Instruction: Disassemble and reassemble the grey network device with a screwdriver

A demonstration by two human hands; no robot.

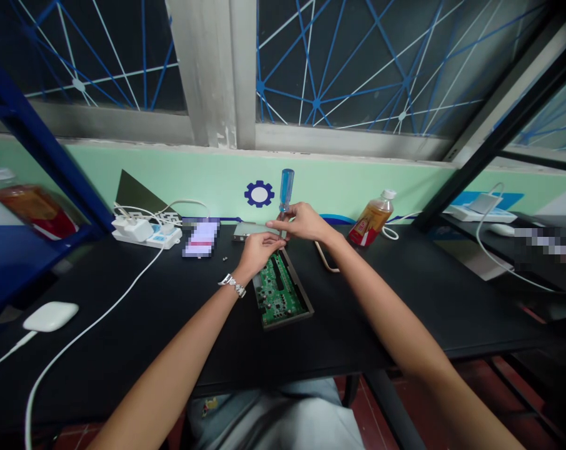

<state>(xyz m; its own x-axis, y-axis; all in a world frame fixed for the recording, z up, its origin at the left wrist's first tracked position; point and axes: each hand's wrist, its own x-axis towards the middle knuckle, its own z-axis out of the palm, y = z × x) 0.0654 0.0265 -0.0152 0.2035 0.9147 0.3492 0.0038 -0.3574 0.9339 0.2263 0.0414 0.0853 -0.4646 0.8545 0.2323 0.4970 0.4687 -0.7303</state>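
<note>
Both hands meet at the far end of a green circuit board (279, 289), out in the middle of the black bench (381, 300). I see my right hand (302, 222) closed around a screwdriver (285, 195). The screwdriver stands almost straight up, with its clear blue handle on top and its tip pointing down at the far edge of the board. My left hand (259, 245) sits just beside it, with the fingers pinched together close to the tip. I cannot tell if they hold something tiny there. A shiny bracelet (232, 284) is on my left wrist.

The circuit board lies flat in a dark open case, and its long side runs away from me. A little grey box (245, 230) rests just behind my left hand.

To the left I see a white power strip (145, 232) with white cables going out of it. A white mouse (51, 315) sits near the left edge of the bench. Two tiny screws (225, 257) lie on the bench near the strip. To the right, a bottle (372, 220) with brown drink and a white cap leans against the green wall. A tan strap (324, 257) lies between the bottle and the board.
</note>
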